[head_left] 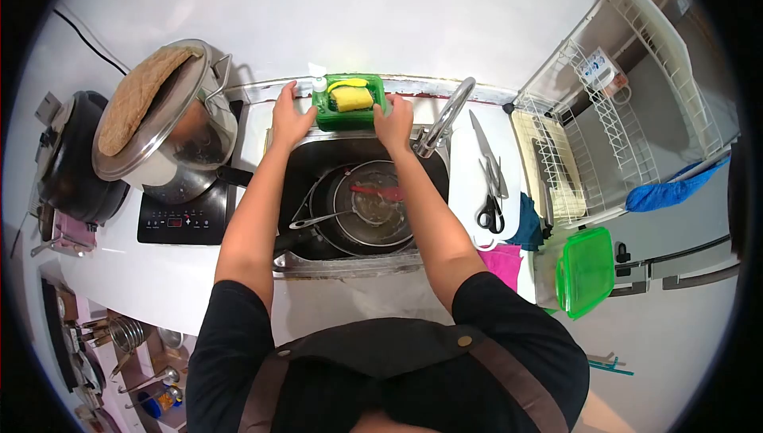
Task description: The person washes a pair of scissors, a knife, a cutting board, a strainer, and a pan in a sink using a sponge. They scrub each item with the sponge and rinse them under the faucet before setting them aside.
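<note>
A green plastic sponge holder [343, 121] sits at the back rim of the sink, with a yellow sponge [353, 99] and a white-topped pump bottle [319, 85] in it. At its left side is my left hand [291, 116], fingers spread and thumb close to the holder's edge; contact there is hard to tell. My right hand [396, 123] grips the holder's right edge between thumb and bent fingers. Below my forearms, the dark sink [298, 164] holds a pan with a strainer [373, 234], a red-handled utensil [380, 193] and a spoon [318, 219].
Right of my right hand curves the faucet [457, 107]. A knife [485, 143] and black scissors [491, 214] lie on a white board [465, 194]. A large lidded pot [171, 166] stands on the induction cooker [179, 222] at left; a wire dish rack [628, 139] is at right.
</note>
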